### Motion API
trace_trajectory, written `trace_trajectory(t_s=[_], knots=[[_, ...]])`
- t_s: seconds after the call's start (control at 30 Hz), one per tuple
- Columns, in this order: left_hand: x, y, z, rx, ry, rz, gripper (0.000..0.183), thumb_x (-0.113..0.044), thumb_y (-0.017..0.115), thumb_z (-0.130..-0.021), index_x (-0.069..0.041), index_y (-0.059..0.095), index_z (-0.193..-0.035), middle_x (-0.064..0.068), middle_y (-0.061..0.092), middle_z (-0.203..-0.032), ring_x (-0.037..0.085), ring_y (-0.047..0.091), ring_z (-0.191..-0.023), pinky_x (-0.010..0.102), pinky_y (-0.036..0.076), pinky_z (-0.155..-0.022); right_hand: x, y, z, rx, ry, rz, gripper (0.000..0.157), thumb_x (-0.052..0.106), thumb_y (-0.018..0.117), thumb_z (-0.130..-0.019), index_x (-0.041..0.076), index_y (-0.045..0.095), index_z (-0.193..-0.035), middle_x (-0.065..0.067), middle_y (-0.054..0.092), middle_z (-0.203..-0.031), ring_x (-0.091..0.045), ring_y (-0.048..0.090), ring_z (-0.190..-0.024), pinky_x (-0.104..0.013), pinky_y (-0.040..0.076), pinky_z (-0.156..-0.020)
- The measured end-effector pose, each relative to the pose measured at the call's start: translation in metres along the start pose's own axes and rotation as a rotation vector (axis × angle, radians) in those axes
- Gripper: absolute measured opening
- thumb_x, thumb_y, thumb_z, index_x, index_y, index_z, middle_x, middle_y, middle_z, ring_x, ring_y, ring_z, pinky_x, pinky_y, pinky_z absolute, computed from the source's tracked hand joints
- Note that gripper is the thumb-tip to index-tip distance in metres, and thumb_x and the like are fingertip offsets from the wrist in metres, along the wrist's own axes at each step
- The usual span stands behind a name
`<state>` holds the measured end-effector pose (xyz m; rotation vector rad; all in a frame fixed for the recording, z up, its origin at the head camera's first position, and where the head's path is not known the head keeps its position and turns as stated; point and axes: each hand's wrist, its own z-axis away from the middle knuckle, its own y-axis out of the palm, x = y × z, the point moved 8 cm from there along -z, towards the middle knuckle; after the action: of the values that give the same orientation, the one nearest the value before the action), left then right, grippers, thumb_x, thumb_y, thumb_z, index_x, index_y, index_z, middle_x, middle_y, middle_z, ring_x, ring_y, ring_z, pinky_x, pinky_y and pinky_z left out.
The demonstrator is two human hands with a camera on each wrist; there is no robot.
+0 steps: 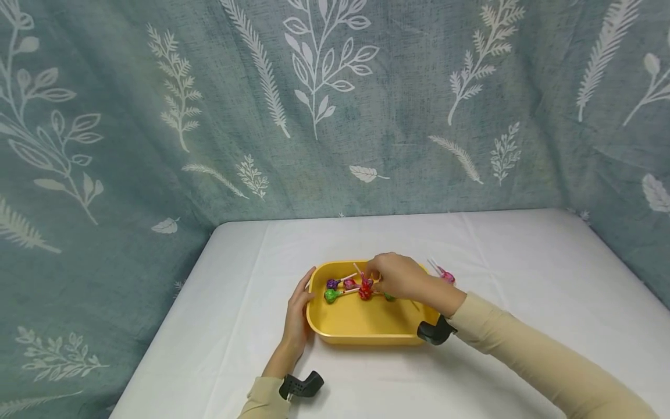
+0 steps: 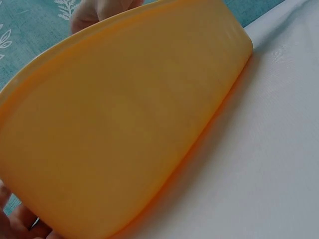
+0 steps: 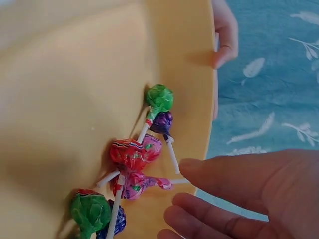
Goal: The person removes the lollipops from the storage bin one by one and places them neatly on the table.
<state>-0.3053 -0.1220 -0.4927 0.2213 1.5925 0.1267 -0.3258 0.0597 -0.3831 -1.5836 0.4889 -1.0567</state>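
The right wrist view alone shows a gap between thumb and fingers of the right hand (image 1: 400,276), beside white sticks (image 3: 173,157), and a blue wrapper (image 3: 119,223) behind 1 green head. In the head view, this hand reaches down over lollipops (image 1: 365,292) in the yellow tray (image 1: 361,326); the left hand (image 1: 298,311) pinches the tray's left end. 1 green lollipop (image 1: 331,295) points head left, stick right, roughly along the tray's long axis.
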Motion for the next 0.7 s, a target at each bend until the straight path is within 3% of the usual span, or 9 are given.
trace_trajectory(t_s=[0.37,0.7], knots=[[0.000,-0.001,0.001,-0.014,-0.009,-0.007,0.057,-0.016,0.038,-0.093,-0.021,0.039,-0.149,-0.002,0.036,-0.152,0.023,0.034,-0.138,0.039,0.030,-0.111,0.010,0.022,-0.019,0.126,-0.103,-0.012,0.017,0.008,0.076,-0.082,0.009,0.073,-0.098,-0.001,0.065,-0.087,-0.013,0.056,-0.077,-0.032,0.050,-0.069],[0.000,-0.001,0.000,0.000,-0.002,-0.002,0.057,-0.016,0.038,-0.092,-0.023,0.040,-0.149,-0.001,0.037,-0.152,0.023,0.035,-0.138,0.039,0.030,-0.111,0.003,0.028,-0.023,0.130,-0.060,0.074,0.021,0.008,0.076,-0.081,0.009,0.072,-0.101,0.000,0.064,-0.087,-0.014,0.055,-0.075,-0.032,0.049,-0.066]])
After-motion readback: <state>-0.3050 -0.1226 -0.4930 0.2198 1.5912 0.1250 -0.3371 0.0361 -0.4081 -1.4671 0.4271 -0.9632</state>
